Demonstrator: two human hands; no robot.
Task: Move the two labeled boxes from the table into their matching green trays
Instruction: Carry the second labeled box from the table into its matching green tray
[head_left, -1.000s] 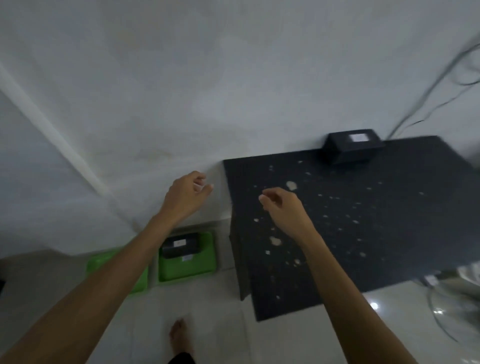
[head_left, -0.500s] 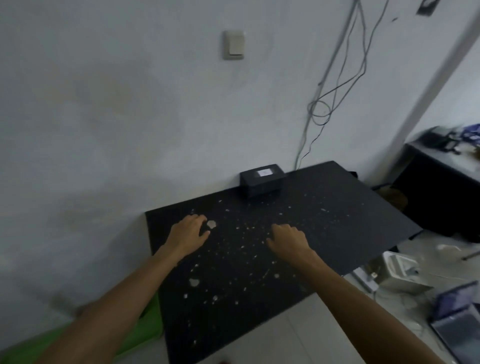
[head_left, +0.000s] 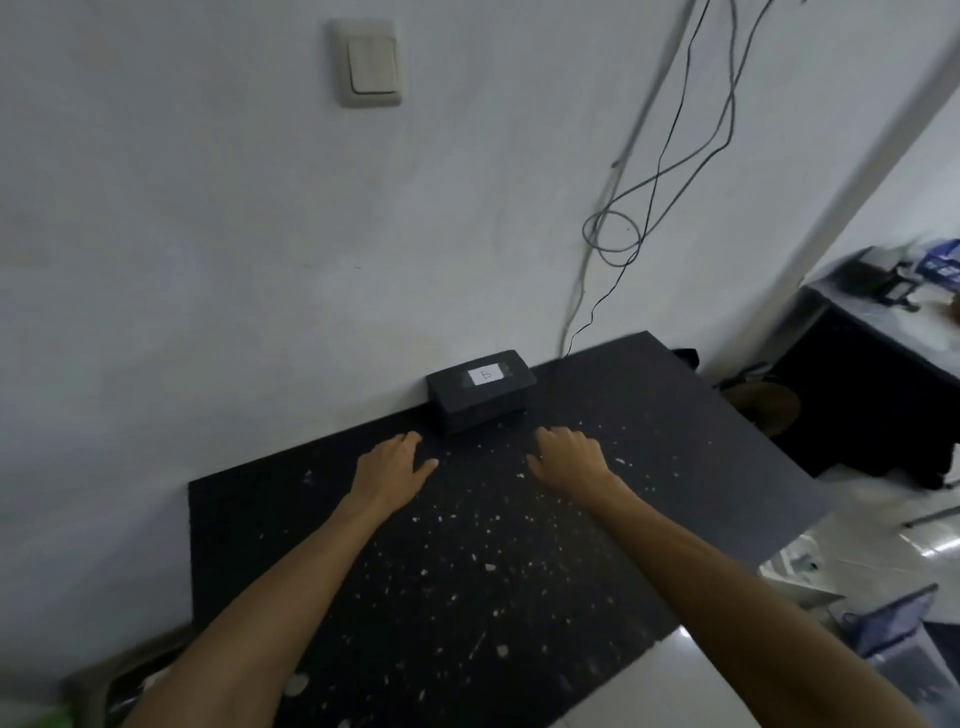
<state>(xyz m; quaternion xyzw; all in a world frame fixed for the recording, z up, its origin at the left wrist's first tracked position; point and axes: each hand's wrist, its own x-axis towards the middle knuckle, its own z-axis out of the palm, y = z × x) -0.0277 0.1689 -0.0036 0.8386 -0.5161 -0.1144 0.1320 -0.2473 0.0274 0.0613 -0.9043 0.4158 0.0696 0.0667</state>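
Observation:
A black box (head_left: 480, 397) with a white paper label on its lid stands at the far edge of the black speckled table (head_left: 649, 447), against the wall. My left hand (head_left: 389, 467) hovers just short of the box's left front corner, fingers apart and empty. My right hand (head_left: 569, 457) is just short of its right front corner, fingers curled down, holding nothing. Neither hand touches the box. A sliver of green tray (head_left: 49, 719) shows at the bottom left corner. The other box is out of view.
The white wall carries a light switch (head_left: 370, 62) and hanging cables (head_left: 618, 228) that drop behind the table. A dark desk (head_left: 883, 364) with clutter stands at the right. Bags and boxes (head_left: 893, 629) lie on the tiled floor at the lower right.
The view has swung up and right, away from the green trays on the floor, onto the table. Both hands have reached forward across the table to just short of the box.

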